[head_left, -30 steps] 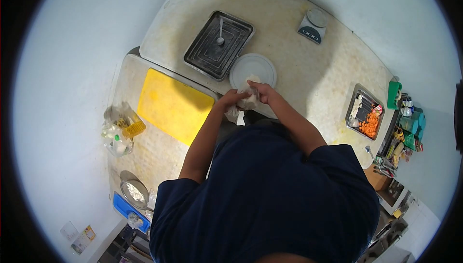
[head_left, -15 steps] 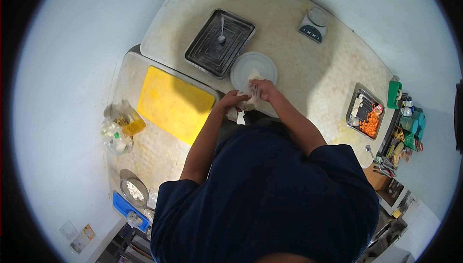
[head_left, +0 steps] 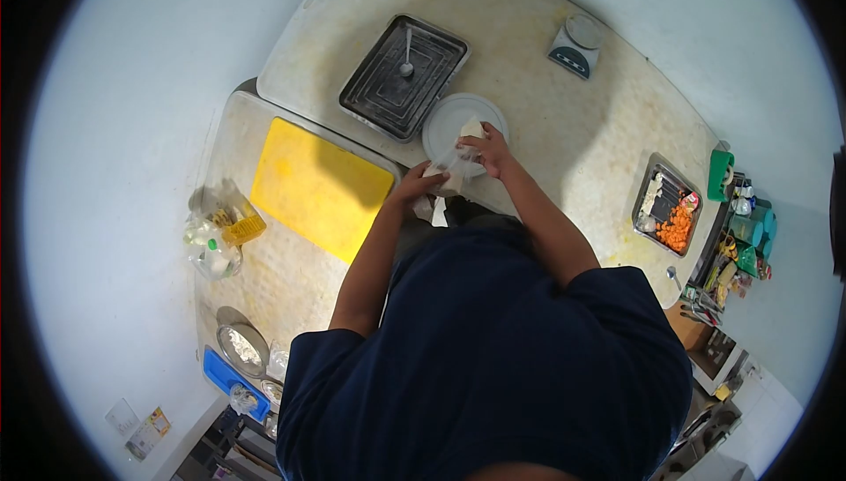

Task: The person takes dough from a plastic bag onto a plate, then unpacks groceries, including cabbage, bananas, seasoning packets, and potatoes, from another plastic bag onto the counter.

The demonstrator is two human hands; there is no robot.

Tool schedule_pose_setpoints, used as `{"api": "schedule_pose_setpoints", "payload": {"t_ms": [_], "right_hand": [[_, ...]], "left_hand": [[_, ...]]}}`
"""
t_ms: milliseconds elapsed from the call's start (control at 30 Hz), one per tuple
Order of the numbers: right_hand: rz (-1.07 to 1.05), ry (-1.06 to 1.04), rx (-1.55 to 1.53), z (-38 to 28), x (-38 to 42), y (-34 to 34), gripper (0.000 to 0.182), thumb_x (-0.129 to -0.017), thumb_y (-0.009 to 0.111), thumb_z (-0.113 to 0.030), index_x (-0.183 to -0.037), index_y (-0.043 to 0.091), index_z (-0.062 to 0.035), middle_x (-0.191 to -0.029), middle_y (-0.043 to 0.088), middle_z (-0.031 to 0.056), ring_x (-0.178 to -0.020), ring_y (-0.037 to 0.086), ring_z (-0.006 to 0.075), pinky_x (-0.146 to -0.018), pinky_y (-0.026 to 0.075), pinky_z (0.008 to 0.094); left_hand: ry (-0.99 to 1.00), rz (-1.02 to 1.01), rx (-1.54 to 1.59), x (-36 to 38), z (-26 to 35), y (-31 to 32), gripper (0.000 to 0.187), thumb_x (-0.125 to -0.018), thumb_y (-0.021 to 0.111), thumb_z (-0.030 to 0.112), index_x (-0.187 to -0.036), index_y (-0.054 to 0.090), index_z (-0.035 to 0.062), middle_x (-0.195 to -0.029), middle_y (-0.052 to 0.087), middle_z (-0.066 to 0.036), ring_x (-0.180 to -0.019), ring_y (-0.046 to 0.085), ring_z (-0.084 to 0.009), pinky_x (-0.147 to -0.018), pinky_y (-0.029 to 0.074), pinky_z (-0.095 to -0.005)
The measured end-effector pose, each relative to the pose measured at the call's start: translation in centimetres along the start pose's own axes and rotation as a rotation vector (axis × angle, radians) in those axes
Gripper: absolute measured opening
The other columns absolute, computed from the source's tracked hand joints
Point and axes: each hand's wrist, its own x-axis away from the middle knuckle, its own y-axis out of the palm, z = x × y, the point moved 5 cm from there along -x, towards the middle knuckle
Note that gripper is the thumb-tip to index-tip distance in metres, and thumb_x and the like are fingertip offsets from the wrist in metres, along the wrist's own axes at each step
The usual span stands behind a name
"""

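My left hand grips a clear plastic bag near the table's front edge, its fingers closed on the film. In my right hand is a pale, flat, pointed piece, pinched between thumb and fingers at the bag's upper end. Whether its lower part is still inside the bag I cannot tell. Under the right hand lies a round whitish lid-like plate. Just beyond it, a dark metal tray holds a spoon.
A yellow cutting board lies to the left, beside a plastic bag of items. At the far right stand a kitchen scale and a tray with orange chopped pieces. A metal bowl and blue tray sit at lower left.
My right hand has moved up and right over the round plate with the pale piece, away from my left hand. The plastic bag is stretched between them. My left hand has barely shifted.
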Motion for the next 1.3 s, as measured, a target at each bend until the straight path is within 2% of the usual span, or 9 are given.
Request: {"api": "schedule_pose_setpoints", "payload": {"t_ms": [133,233,333,633,833,1033,1133,1233,1300], "right_hand": [[-0.042,-0.233,0.327,-3.8,2.2,1.8,0.045,-0.076,0.081,-0.013,-0.116,0.061,-0.0052,-0.103,0.065,0.0053,-0.089,0.064,0.0150,-0.071,0.055,0.0309],[-0.115,-0.304,0.373,-5.2,2.6,2.8,0.044,-0.078,0.080,-0.018,-0.116,0.063,-0.0041,-0.101,0.066,0.0040,-0.086,0.064,0.0113,-0.069,0.053,0.0265],[-0.012,-0.238,0.285,-6.3,2.9,3.2,0.038,-0.080,0.078,-0.021,-0.112,0.067,-0.0039,-0.095,0.068,0.0024,-0.079,0.063,0.0103,-0.065,0.052,0.0252],[0.076,-0.306,0.683,-8.8,3.1,3.7,0.031,-0.083,0.073,-0.028,-0.080,0.072,0.0021,-0.061,0.062,0.0040,-0.057,0.054,0.0088,-0.052,0.042,0.0307],[0.073,-0.536,1.013,-11.4,3.9,5.5,0.031,-0.082,0.071,-0.024,-0.075,0.069,0.0056,-0.056,0.061,0.0105,-0.053,0.058,0.0098,-0.051,0.045,0.0327],[-0.027,-0.388,0.731,-10.9,4.0,6.7,0.026,-0.085,0.070,-0.018,-0.079,0.069,0.0072,-0.062,0.066,0.0088,-0.051,0.062,0.0108,-0.046,0.050,0.0279],[-0.082,-0.376,0.716,-11.2,4.4,7.2,0.026,-0.086,0.071,-0.017,-0.080,0.068,0.0082,-0.064,0.066,0.0082,-0.052,0.062,0.0105,-0.045,0.050,0.0261],[-0.114,-0.402,0.707,-12.0,5.0,7.9,0.025,-0.086,0.073,-0.016,-0.074,0.067,0.0051,-0.064,0.065,0.0061,-0.053,0.060,0.0080,-0.044,0.049,0.0240],[-0.138,-0.434,0.679,-12.3,4.7,7.9,0.025,-0.084,0.076,-0.016,-0.073,0.066,0.0045,-0.063,0.065,0.0051,-0.053,0.059,0.0073,-0.043,0.047,0.0235]], "left_hand": [[0.079,0.046,0.163,0.5,1.0,0.1,0.055,-0.081,0.077,0.018,-0.128,0.052,0.0048,-0.108,0.064,-0.006,-0.094,0.063,-0.0170,-0.079,0.052,-0.0316],[0.102,0.004,0.291,1.2,2.5,1.1,0.054,-0.083,0.074,0.016,-0.131,0.049,0.0072,-0.112,0.063,-0.006,-0.098,0.062,-0.0174,-0.080,0.052,-0.0332],[0.173,-0.023,0.305,0.0,2.1,0.9,0.053,-0.085,0.072,0.017,-0.132,0.048,0.0090,-0.114,0.062,-0.005,-0.099,0.062,-0.0177,-0.079,0.051,-0.0346],[0.111,-0.061,0.404,-0.6,2.1,1.0,0.054,-0.085,0.070,0.019,-0.134,0.047,0.0152,-0.114,0.059,-0.002,-0.099,0.058,-0.0175,-0.077,0.048,-0.0357],[0.126,-0.068,0.431,-1.0,2.1,1.1,0.054,-0.086,0.067,0.027,-0.135,0.047,0.0178,-0.118,0.058,-0.001,-0.101,0.055,-0.0167,-0.079,0.044,-0.0348],[0.123,-0.133,0.558,-2.1,2.0,1.3,0.051,-0.089,0.058,0.046,-0.130,0.049,0.0177,-0.126,0.055,-0.004,-0.104,0.055,-0.0226,-0.087,0.044,-0.0389],[0.158,-0.088,0.552,-1.7,2.9,1.2,0.055,-0.090,0.052,0.053,-0.129,0.052,0.0146,-0.126,0.056,-0.005,-0.105,0.055,-0.0220,-0.090,0.043,-0.0387],[0.289,0.308,0.278,-1.4,4.1,0.3,0.054,-0.091,0.056,0.050,-0.128,0.051,0.0109,-0.124,0.057,-0.006,-0.106,0.055,-0.0211,-0.090,0.043,-0.0380],[0.657,0.546,-0.136,1.2,7.4,0.3,0.051,-0.087,0.065,0.042,-0.125,0.053,0.0092,-0.120,0.059,-0.006,-0.106,0.056,-0.0202,-0.089,0.043,-0.0373]]}}
